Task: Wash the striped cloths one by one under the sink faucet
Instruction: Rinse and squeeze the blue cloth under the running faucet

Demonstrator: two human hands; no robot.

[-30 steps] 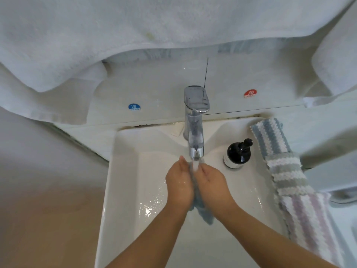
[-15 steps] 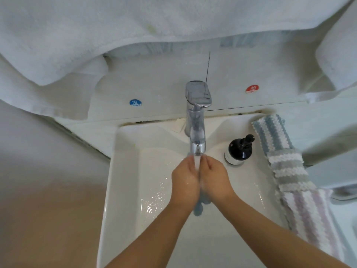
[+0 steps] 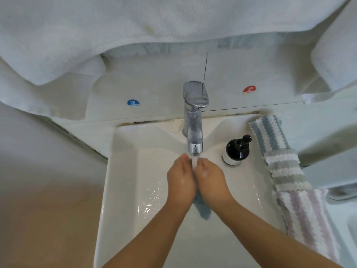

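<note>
Your left hand (image 3: 181,182) and right hand (image 3: 211,180) are pressed together, each grip closed around a blue cloth (image 3: 202,207) whose tail hangs below your palms over the sink (image 3: 123,190). Water from the faucet (image 3: 195,120) lands between your fingertips. Beyond, a black pump bottle (image 3: 236,149) stands on the rim, striped cloths (image 3: 287,171) draped alongside.

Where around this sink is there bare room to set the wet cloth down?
Bare: the sink rim left of the faucet, and the basin floor left of the left hand. Crowded: the right rim, with the soap bottle and three striped cloths laid end to end.
</note>
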